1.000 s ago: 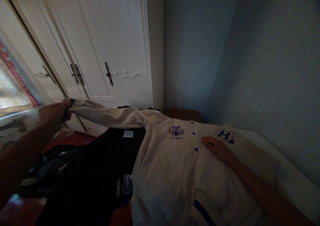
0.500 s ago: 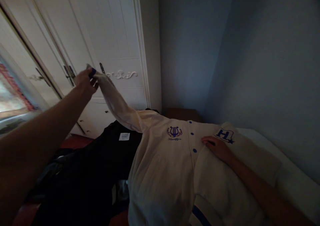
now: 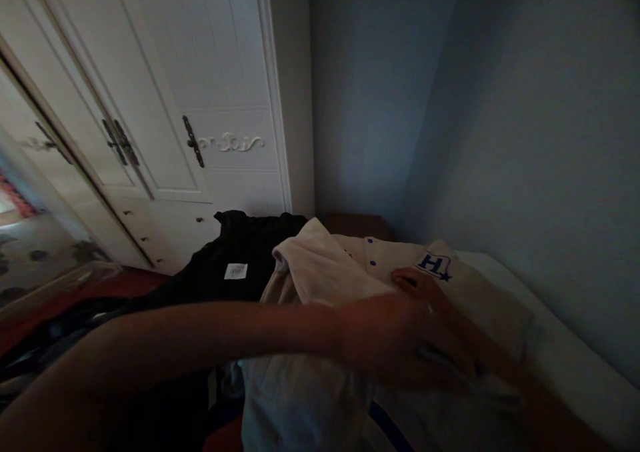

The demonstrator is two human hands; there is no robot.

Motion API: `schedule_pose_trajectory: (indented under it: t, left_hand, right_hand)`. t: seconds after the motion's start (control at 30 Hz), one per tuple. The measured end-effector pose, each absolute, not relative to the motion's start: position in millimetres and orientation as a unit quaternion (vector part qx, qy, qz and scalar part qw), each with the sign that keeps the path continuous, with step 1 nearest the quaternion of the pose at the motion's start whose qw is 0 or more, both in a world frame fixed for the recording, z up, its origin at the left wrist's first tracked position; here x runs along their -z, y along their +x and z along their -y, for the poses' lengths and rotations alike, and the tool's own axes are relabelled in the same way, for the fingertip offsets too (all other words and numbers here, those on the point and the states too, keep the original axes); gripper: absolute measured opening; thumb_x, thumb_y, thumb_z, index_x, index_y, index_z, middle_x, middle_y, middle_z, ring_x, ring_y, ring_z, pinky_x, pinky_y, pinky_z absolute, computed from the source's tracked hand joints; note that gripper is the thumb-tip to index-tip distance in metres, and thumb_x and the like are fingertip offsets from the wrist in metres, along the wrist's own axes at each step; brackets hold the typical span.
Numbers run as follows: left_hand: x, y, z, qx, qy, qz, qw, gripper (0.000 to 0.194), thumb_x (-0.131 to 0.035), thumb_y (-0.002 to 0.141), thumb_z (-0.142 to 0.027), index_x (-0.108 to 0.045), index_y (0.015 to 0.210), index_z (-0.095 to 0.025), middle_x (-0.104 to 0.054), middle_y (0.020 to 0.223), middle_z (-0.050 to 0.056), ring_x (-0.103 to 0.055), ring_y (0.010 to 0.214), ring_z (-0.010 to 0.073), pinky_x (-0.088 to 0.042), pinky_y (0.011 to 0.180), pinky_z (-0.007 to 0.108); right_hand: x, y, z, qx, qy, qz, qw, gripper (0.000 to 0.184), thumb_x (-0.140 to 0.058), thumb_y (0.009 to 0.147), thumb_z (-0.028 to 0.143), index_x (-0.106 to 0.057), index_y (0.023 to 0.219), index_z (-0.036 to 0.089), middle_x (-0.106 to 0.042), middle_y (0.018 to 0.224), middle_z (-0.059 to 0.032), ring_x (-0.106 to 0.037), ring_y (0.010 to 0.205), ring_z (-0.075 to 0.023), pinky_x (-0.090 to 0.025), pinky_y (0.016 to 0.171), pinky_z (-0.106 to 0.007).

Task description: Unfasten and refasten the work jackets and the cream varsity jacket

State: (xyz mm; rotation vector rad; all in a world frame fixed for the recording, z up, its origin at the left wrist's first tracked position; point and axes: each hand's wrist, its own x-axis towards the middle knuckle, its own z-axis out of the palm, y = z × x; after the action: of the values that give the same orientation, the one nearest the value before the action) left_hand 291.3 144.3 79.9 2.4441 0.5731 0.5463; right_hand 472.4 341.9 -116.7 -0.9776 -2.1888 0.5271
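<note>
A cream button-front jacket (image 3: pixel 305 399) with blue buttons and an "H" patch lies spread out in front of me. My left hand (image 3: pixel 400 339), smeared by motion, reaches across it and is closed on the end of one sleeve, its pale cuff showing past the fingers. That sleeve (image 3: pixel 325 265) now lies folded over the chest and covers the lyre emblem. Below the patch, my right hand (image 3: pixel 415 282) rests on the jacket front with bent fingers, holding the cloth; my left hand and forearm hide part of it. The other sleeve's blue-striped cuff (image 3: pixel 387 425) lies near the bottom.
A black garment (image 3: pixel 255 239) with a white label (image 3: pixel 236 271) lies to the left of the jacket. Behind stands a white wardrobe (image 3: pixel 225 59) with dark handles. A grey-blue wall (image 3: pixel 525 105) rises at the right, above a white surface (image 3: pixel 565 345). Reddish floor shows at left.
My left hand has swung from the upper left across to the right, carrying the sleeve over the jacket's chest. My right hand stays near the patch. The view has shifted slightly.
</note>
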Motion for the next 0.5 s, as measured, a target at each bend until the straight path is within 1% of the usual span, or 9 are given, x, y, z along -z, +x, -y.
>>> schedule_pose_trajectory:
  t: [0.07,0.1,0.13,0.2,0.27,0.3,0.37,0.4,0.5]
  left_hand:
    - [-52.9,312.5,-129.0,-0.074,0.958,-0.159,0.227,0.023,-0.058,0.092,-0.025,-0.069,0.107,-0.013,-0.076,0.102,0.009,-0.071,0.092,0.0215,-0.054,0.070,0.030]
    - [-43.0,317.3,-123.7,-0.027,0.967,-0.127,0.221,0.026,-0.056,0.091,-0.026,-0.067,0.113,-0.015,-0.075,0.105,0.008,-0.071,0.092,0.0217,-0.054,0.068,0.031]
    - [-36.0,318.1,-119.9,0.002,0.971,-0.114,0.208,0.030,-0.055,0.090,-0.027,-0.065,0.117,-0.017,-0.075,0.107,0.007,-0.071,0.093,0.0225,-0.054,0.068,0.032]
    - [-29.5,308.3,-116.3,0.010,0.975,-0.142,0.171,0.036,-0.056,0.089,-0.030,-0.062,0.122,-0.018,-0.074,0.108,0.008,-0.070,0.096,0.0241,-0.055,0.076,0.035]
    - [-28.9,285.3,-117.8,-0.018,0.965,-0.238,0.108,0.039,-0.057,0.089,-0.035,-0.061,0.124,-0.016,-0.073,0.110,0.010,-0.068,0.102,0.0267,-0.054,0.087,0.039]
    - [-28.9,269.9,-120.4,-0.033,0.951,-0.298,0.078,0.039,-0.057,0.090,-0.034,-0.060,0.124,-0.015,-0.071,0.115,0.011,-0.066,0.105,0.0271,-0.052,0.091,0.040]
    - [-26.5,234.0,-128.5,-0.048,0.904,-0.424,0.028,0.041,-0.053,0.088,-0.020,-0.058,0.129,-0.017,-0.065,0.127,0.012,-0.062,0.114,0.0264,-0.049,0.098,0.041]
    - [-23.6,214.9,-133.5,-0.047,0.871,-0.489,0.005,0.047,-0.051,0.085,-0.014,-0.055,0.132,-0.017,-0.062,0.131,0.012,-0.060,0.118,0.0270,-0.049,0.099,0.042]
    - [-9.1,161.6,-148.8,-0.041,0.781,-0.621,-0.058,0.059,-0.054,0.080,-0.014,-0.048,0.139,-0.012,-0.050,0.145,0.019,-0.048,0.133,0.0327,-0.042,0.108,0.046]
  right_hand:
    - [115.9,472.9,-342.2,-0.220,-0.367,0.840,0.333,0.031,-0.052,0.086,0.040,-0.076,0.093,0.022,-0.074,0.105,-0.0111,-0.069,0.098,-0.0260,-0.053,0.094,-0.042]
    - [115.2,473.1,-342.3,-0.230,-0.363,0.839,0.332,0.032,-0.052,0.086,0.041,-0.076,0.094,0.022,-0.074,0.105,-0.0105,-0.069,0.099,-0.0257,-0.053,0.095,-0.043]
    - [114.6,473.3,-342.3,-0.238,-0.360,0.838,0.334,0.033,-0.052,0.086,0.042,-0.076,0.094,0.021,-0.074,0.105,-0.0101,-0.069,0.099,-0.0253,-0.052,0.095,-0.043]
    - [113.7,473.5,-342.2,-0.246,-0.356,0.835,0.339,0.032,-0.052,0.087,0.042,-0.076,0.093,0.021,-0.074,0.104,-0.0099,-0.069,0.099,-0.0245,-0.052,0.095,-0.042]
    - [113.6,473.6,-342.3,-0.250,-0.354,0.834,0.342,0.032,-0.052,0.087,0.042,-0.076,0.093,0.021,-0.074,0.104,-0.0099,-0.069,0.099,-0.0244,-0.052,0.095,-0.042]
    - [113.8,473.7,-342.5,-0.252,-0.353,0.834,0.343,0.032,-0.053,0.087,0.042,-0.076,0.093,0.021,-0.074,0.104,-0.0099,-0.069,0.099,-0.0244,-0.052,0.095,-0.042]
    - [114.8,474.0,-343.4,-0.255,-0.351,0.834,0.341,0.031,-0.053,0.087,0.042,-0.076,0.094,0.022,-0.074,0.104,-0.0093,-0.069,0.100,-0.0244,-0.052,0.095,-0.042]
    - [115.3,474.2,-344.0,-0.256,-0.351,0.835,0.338,0.030,-0.054,0.087,0.042,-0.076,0.094,0.022,-0.075,0.104,-0.0089,-0.069,0.099,-0.0241,-0.052,0.095,-0.042]
    - [116.6,474.6,-345.7,-0.255,-0.356,0.836,0.331,0.027,-0.055,0.086,0.039,-0.075,0.092,0.023,-0.075,0.104,-0.0081,-0.069,0.098,-0.0231,-0.052,0.095,-0.041]
